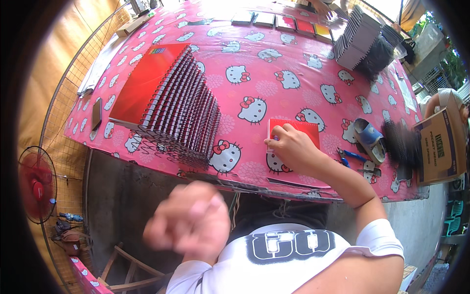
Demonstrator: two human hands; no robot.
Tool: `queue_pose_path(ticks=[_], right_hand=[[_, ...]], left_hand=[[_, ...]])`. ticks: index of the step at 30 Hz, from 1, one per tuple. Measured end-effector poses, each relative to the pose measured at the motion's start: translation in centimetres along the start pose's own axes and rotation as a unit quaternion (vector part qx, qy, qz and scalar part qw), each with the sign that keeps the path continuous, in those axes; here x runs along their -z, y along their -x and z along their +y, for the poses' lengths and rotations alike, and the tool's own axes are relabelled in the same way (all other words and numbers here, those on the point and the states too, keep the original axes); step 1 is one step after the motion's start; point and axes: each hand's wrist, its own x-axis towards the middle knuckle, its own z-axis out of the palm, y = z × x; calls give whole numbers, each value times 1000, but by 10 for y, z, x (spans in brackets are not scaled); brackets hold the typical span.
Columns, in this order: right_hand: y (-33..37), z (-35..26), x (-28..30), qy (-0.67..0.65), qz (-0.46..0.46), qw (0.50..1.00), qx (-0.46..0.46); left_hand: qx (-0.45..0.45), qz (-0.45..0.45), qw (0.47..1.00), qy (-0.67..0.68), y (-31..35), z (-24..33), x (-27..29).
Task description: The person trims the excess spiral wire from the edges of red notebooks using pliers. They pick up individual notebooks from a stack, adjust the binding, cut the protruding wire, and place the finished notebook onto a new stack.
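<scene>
A small red notepad (304, 128) lies on the pink, cat-patterned table cover near the front edge. My right hand (290, 146) is over its left part, thumb and fingers closed on the left edge. My left hand (188, 220) hovers off the table's front edge, above the floor; motion smears its fingers, and I see no object in it. To the left of the notepad rises a tall stack of red spiral notebooks (152, 88), their wire bindings turned toward the right. The stack stands apart from both hands.
Right of my right hand lie blue pens (353, 155), a blue-grey sandal (369, 139) and a cardboard box (440, 147). Small pads (285, 23) line the far side, near another person's hand (321, 9) and a notebook stack (357, 39). A phone (96, 113) rests left.
</scene>
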Motion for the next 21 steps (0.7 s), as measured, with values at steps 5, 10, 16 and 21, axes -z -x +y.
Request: queue_pose_path(ticks=[5, 10, 16, 21], right_hand=[[-12, 5, 23, -89, -66, 993, 32], [-12, 5, 20, -50, -63, 997, 19], [-7, 9, 26, -166, 29, 985, -33], [28, -9, 17, -187, 274, 943, -20]], left_hand=[[306, -5, 952, 4, 37, -47, 5], [455, 19, 890, 8, 47, -66, 2], [597, -7, 801, 41, 58, -94, 9], [713, -14, 697, 78, 75, -125, -15]])
